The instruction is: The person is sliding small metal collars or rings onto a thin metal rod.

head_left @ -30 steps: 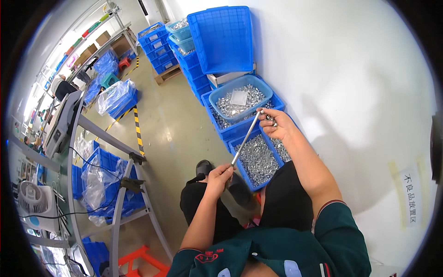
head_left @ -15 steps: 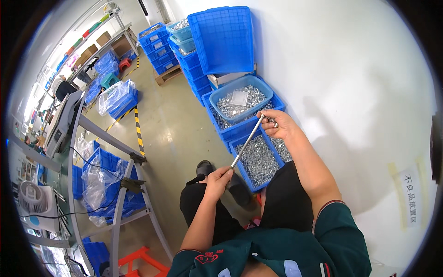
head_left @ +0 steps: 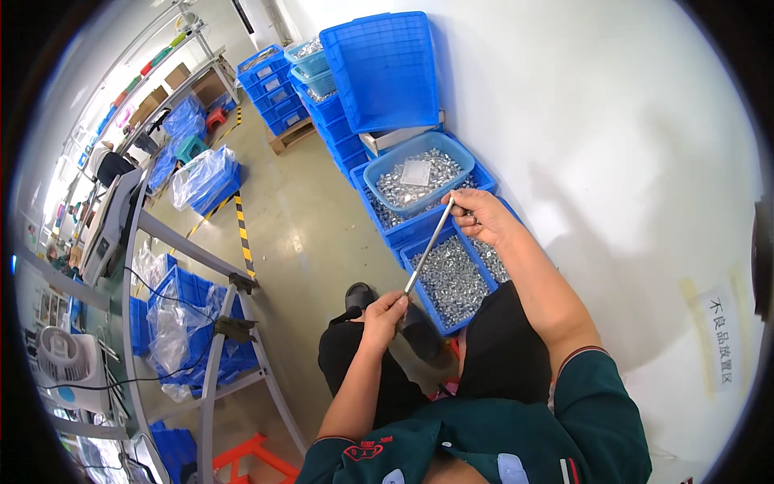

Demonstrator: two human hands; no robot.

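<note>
A slim silver metal rod [head_left: 430, 247] slants between my two hands over the bins. Wrapped round its lower, near end is my left hand [head_left: 385, 316], fingers closed. My right hand [head_left: 481, 218] pinches at the upper end with thumb and forefinger; its other fingers are curled, and what lies inside them is mostly hidden. Beneath the rod and the right hand, small shiny metal parts [head_left: 451, 278] fill a blue bin. Just beyond stands a light blue basin [head_left: 373, 184] of similar parts, with a clear-white square piece [head_left: 416, 173] lying on top.
An upright blue crate [head_left: 380, 73] and stacked blue crates [head_left: 278, 93] line the wall. At left stands a grey metal frame table [head_left: 189, 246] with a white fan [head_left: 68, 363]. Plastic-covered blue bins [head_left: 211, 181] sit on the floor. An orange-red stool [head_left: 258, 460] is at lower left.
The right hand and the rod's upper end have shifted slightly left. Small metal pieces that showed in the right hand's fingers are less visible now. The left hand keeps its grip.
</note>
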